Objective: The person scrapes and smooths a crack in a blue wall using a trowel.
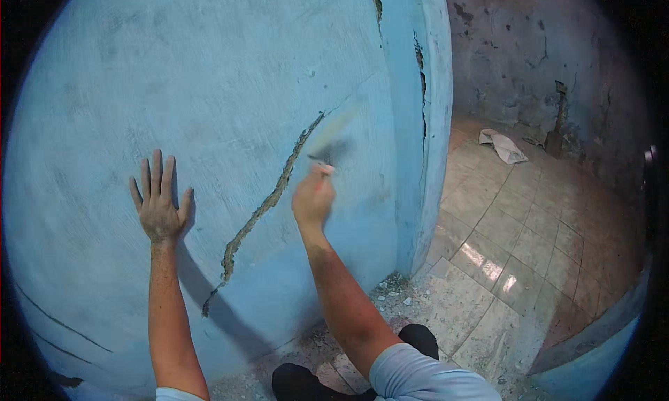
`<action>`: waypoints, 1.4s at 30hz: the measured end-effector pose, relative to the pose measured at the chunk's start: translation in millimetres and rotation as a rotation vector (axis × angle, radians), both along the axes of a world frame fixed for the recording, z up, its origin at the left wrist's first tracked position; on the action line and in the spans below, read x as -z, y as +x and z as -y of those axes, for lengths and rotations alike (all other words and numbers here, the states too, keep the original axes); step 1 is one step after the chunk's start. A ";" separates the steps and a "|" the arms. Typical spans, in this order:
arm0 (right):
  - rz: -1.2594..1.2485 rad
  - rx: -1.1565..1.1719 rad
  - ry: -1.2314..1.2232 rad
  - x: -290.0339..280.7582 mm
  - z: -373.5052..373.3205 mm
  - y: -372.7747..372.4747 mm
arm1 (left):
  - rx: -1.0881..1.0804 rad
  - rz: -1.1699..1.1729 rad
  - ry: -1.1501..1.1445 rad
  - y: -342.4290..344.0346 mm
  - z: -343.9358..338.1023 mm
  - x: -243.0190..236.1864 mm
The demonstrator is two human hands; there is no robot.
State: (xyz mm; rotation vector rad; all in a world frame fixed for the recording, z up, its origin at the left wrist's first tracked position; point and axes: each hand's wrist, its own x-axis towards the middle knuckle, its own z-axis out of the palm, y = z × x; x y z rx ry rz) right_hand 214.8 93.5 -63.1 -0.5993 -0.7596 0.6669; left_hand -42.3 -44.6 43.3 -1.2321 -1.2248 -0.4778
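A blue plastered wall fills the left and middle. A long, rough-edged crack runs across it diagonally, from lower left up to the right. My left hand lies flat on the wall left of the crack, fingers spread and dusty. Just right of the crack's upper part, my right hand is closed around a small scraper-like hand tool. Motion smears its dark head, so its exact kind is hard to make out. A pale yellowish patch shows on the wall above it.
Vertical cracks split the wall's right corner. Rubble lies at its foot, near my dark shoes. On the tiled floor to the right is a crumpled white sheet. A shovel-like tool leans on the stained far wall.
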 end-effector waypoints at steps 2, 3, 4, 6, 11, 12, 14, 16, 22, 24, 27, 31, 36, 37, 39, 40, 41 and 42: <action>0.064 -0.327 -0.161 20.0 -6.7 -10.7 | -0.008 -0.001 -0.011 -3.7 5.8 4.6; -0.002 -0.452 -0.196 -3.5 27.0 -9.1 | -0.043 -0.016 -0.001 -21.7 19.5 -0.2; -0.057 -0.528 -0.221 -21.3 36.7 7.6 | -0.038 -0.015 0.018 -20.4 11.8 -2.1; -0.097 -0.258 -0.014 -8.8 18.4 8.5 | -0.052 0.038 0.003 -6.8 8.0 -0.6; 0.044 -0.255 -0.166 -18.8 30.6 -2.4 | -0.056 0.025 -0.011 -15.3 18.2 -1.5; -0.079 -0.625 -0.259 -29.4 36.7 10.5 | -0.043 0.027 -0.004 -10.8 15.5 -0.4; -0.033 -0.344 -0.041 -13.4 23.0 0.9 | -0.029 0.031 -0.001 -8.6 12.0 0.3; -0.219 -0.091 0.261 -13.4 27.9 -0.8 | -0.020 0.034 0.006 -9.9 9.7 0.9; 0.140 -0.472 -0.243 -10.0 42.5 0.2 | 0.005 -0.044 0.016 -20.6 15.0 0.3; -0.197 -0.337 0.061 -15.6 53.0 9.7 | -0.045 0.026 0.002 -13.3 11.8 -1.2; 0.023 -0.104 0.089 36.1 3.5 -12.3 | 0.012 0.034 0.003 8.9 1.4 -1.3; 0.274 -0.108 -0.021 30.1 15.7 -11.1 | -0.063 0.034 0.004 -14.2 13.0 -5.7; 0.230 0.246 0.163 37.1 0.5 -17.6 | -0.031 0.052 -0.012 2.1 0.6 -0.9; 0.339 -0.065 -0.074 52.1 -0.6 -18.6 | -0.036 0.054 -0.024 2.4 4.4 4.7; 0.301 -0.136 -0.111 44.7 16.5 -21.0 | -0.014 0.028 0.001 -9.8 11.4 3.4; 0.271 -0.185 -0.150 35.2 23.3 -15.8 | -0.026 0.025 0.013 -14.8 10.2 0.0; 0.135 -0.177 -0.059 7.2 42.2 5.4 | -0.024 0.023 0.016 -12.2 7.8 -1.9; 0.134 -0.169 -0.061 21.9 32.5 -0.4 | -0.023 0.020 0.019 -9.6 6.5 -3.3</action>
